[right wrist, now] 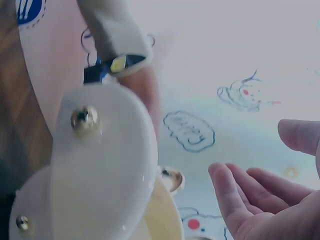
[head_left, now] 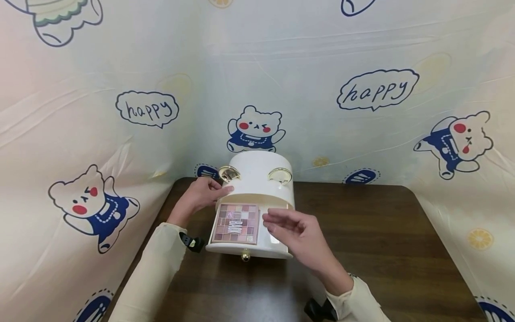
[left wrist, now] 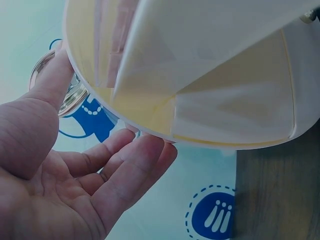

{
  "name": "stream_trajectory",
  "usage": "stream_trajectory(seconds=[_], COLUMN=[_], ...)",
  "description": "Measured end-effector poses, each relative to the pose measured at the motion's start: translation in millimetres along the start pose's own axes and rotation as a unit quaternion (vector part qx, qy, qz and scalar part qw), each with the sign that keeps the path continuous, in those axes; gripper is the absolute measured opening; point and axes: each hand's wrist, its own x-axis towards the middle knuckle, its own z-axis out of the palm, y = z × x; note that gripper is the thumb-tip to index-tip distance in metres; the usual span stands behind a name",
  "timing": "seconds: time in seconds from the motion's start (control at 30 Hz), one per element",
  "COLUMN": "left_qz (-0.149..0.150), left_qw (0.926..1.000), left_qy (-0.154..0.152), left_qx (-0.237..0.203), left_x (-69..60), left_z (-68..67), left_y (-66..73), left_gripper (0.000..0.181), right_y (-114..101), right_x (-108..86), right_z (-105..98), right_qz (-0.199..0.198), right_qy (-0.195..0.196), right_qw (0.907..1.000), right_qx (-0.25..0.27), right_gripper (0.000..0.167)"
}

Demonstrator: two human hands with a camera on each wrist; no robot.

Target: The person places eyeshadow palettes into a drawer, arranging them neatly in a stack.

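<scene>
A white rounded storage box (head_left: pixel 257 187) with gold ring-shaped trims has its upper drawer (head_left: pixel 249 249) pulled out. Inside the drawer's left side lies a pink eyeshadow palette (head_left: pixel 236 225). My left hand (head_left: pixel 204 195) touches the box's left side, thumb and fingers extended along it; in the left wrist view the left hand (left wrist: pixel 95 170) has its fingertips by the curved edge. Over the drawer's right side is my right hand (head_left: pixel 298 237), fingers loosely bent, holding nothing visible. In the right wrist view the right hand (right wrist: pixel 270 200) is apart from the box.
The box stands on a dark wooden table (head_left: pixel 354 241). Printed fabric (head_left: pixel 306 125) with bears surrounds the table at the back and sides. A gold knob (right wrist: pixel 85 120) sticks out from the pulled-out drawer, and a second knob (right wrist: pixel 22 223) is on the lower drawer front.
</scene>
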Motion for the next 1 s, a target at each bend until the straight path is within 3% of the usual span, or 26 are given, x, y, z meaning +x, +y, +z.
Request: stream_trajectory(seconds=[0.1, 0.27, 0.6, 0.8, 1.0], left_qz=[0.001, 0.001, -0.004, -0.010, 0.003], left_qw=[1.0000, 1.0000, 0.9999, 0.9997, 0.9998], left_qy=[0.004, 0.009, 0.004, 0.005, 0.006], left_qx=[-0.002, -0.004, -0.016, -0.021, -0.020], left_x=[-0.2, -0.8, -3.7, -2.7, -2.6], left_z=[1.4, 1.9, 0.2, 1.1, 1.5], left_y=[-0.9, -0.8, -2.1, -3.7, -4.4], left_gripper=[0.068, 0.069, 0.070, 0.070, 0.071], right_y=[-1, 8, 32, 56, 77], right_x=[-9.5, -23.7, -46.5, -53.2, -54.5], right_z=[5, 13, 34, 45, 55], right_qz=[0.019, 0.017, 0.052, 0.113, 0.203], right_qy=[-0.025, -0.055, -0.066, -0.055, -0.010], right_qw=[0.9988, 0.9936, 0.9853, 0.9793, 0.9607], right_qx=[0.039, 0.097, 0.149, 0.159, 0.189], right_gripper=[0.032, 0.030, 0.032, 0.032, 0.028])
